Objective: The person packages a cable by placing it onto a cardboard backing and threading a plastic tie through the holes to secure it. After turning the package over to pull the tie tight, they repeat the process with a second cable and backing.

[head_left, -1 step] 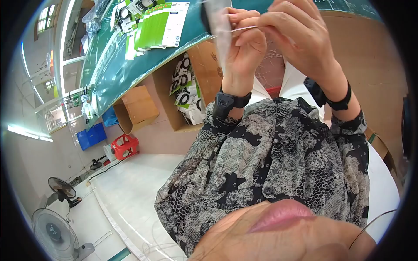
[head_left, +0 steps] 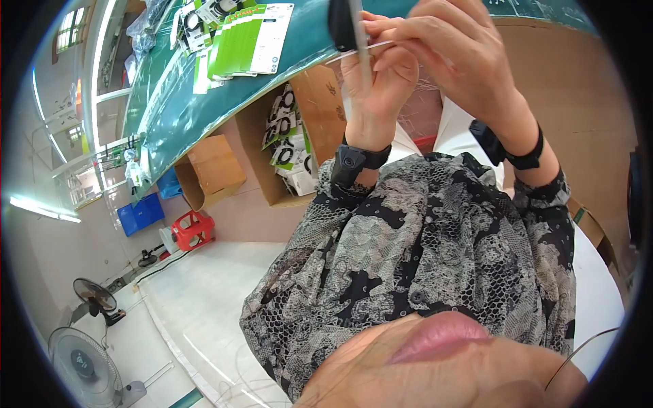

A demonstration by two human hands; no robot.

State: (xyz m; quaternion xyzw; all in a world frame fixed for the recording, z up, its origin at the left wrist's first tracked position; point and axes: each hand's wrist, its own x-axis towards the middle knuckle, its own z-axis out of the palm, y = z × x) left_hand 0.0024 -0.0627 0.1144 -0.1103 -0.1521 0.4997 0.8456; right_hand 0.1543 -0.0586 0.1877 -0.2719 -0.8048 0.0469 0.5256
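At the top middle, my left hand (head_left: 382,78) is closed on a thin white card (head_left: 363,51), seen almost edge-on. A black part (head_left: 342,26) stands out from the card's left face; its full shape is cut off by the upper edge. My right hand (head_left: 462,51) is beside it, fingers pinched on a thin white strip (head_left: 382,45) that runs to the card. Where the strip ends is hidden behind the fingers. Left of my hands, a fanned stack of green and white cards (head_left: 235,44) lies on the green-covered table (head_left: 178,115).
More cards with black rings (head_left: 194,24) lie beside the stack. Below the table edge stands an open carton (head_left: 255,146) holding several ring cards (head_left: 287,132). Further left are another carton (head_left: 216,163), a red plastic stool (head_left: 192,230), a blue bin (head_left: 141,215) and a fan (head_left: 85,364).
The white card has turned more edge-on and shifted slightly right, showing more of the black part. My right hand has moved slightly left, still pinching the strip.
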